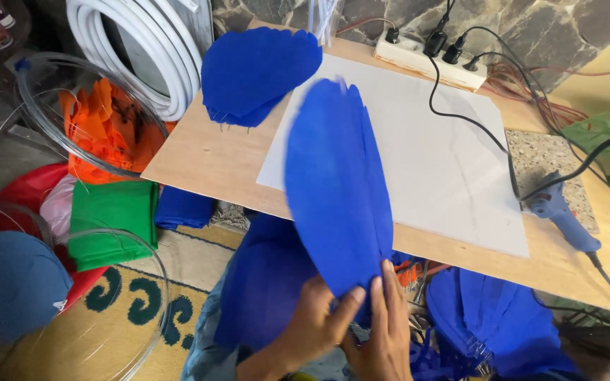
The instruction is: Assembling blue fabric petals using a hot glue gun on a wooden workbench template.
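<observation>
Both my hands hold the narrow lower end of a large blue petal-shaped fabric piece (337, 190) that rises over the wooden board (206, 159). My left hand (315, 321) pinches it from the left with the thumb on top. From the right, my right hand (383, 328) presses flat fingers against the same end. A stack of similar blue petals (255, 70) lies at the board's far left. More blue fabric (488, 317) sits in my lap below the board's edge.
A white sheet (446, 162) covers the board's middle. A blue glue gun (563, 212) lies at the right, its cord running to a power strip (428, 60). Coiled white tubing (142, 49), orange fabric (107, 130) and folded green cloth (111, 219) lie left.
</observation>
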